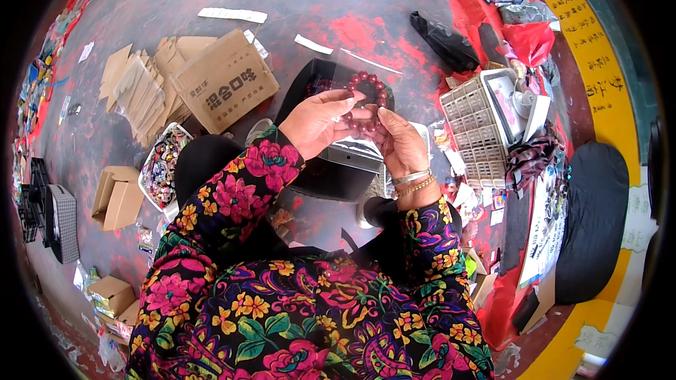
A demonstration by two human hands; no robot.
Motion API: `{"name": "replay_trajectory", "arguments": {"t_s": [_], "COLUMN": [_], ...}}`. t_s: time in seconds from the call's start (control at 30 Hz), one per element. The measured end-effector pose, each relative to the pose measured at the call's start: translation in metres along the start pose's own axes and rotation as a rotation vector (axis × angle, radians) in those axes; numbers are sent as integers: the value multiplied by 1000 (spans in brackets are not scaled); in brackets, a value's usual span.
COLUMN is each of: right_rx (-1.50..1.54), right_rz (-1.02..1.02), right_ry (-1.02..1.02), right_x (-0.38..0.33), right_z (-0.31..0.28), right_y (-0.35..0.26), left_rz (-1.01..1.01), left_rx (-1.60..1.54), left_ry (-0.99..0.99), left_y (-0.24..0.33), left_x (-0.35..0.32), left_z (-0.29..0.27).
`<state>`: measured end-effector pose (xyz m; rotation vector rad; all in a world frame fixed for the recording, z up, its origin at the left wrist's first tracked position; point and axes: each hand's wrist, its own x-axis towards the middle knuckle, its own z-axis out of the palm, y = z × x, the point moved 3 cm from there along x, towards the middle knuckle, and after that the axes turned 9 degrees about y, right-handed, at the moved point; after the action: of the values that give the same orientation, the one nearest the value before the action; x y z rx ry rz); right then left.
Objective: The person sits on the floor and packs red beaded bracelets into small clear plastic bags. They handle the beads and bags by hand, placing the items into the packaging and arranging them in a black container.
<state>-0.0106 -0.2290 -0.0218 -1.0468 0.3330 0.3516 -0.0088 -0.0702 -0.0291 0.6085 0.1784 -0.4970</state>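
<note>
A bracelet of round dark red beads point(381, 86) hangs in a loop between my two hands, above a black tub point(320, 184). My left hand point(317, 121) pinches its left side, thumb against fingers. The lower right of the loop is gripped by my right hand point(404, 144), which wears bangles at the wrist. Behind the beads a clear plastic sheet or bag point(355, 63) catches the light; which fingers touch it I cannot tell. Below the hands, a flat grey panel point(352, 157) lies across the tub. Part of the tub's inside is hidden by my hands.
Left of the tub lie a cardboard box point(225, 81), flattened cardboard point(151, 88) and a white basket of small mixed items point(166, 169). An open carton point(117, 197) sits farther left. To the right are a beige plastic crate point(473, 130) and a black cushion-like object point(593, 222).
</note>
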Motion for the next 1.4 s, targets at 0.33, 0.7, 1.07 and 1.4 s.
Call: {"name": "replay_trajectory", "arguments": {"t_s": [0.33, 0.7, 1.07, 1.4], "right_rx": [-28, -52, 24, -191], "right_rz": [-16, 22, -36, 145], "right_ry": [-27, 92, 47, -65], "right_x": [-1, 3, 8, -7], "right_z": [4, -6, -5, 9], "right_y": [0, 5, 8, 1], "left_rz": [-9, 9, 28, 177], "left_rx": [47, 71, 104, -40], "left_ry": [41, 75, 46, 78], "left_y": [3, -2, -3, 11], "left_x": [-3, -2, 0, 4], "left_z": [1, 0, -3, -9]}}
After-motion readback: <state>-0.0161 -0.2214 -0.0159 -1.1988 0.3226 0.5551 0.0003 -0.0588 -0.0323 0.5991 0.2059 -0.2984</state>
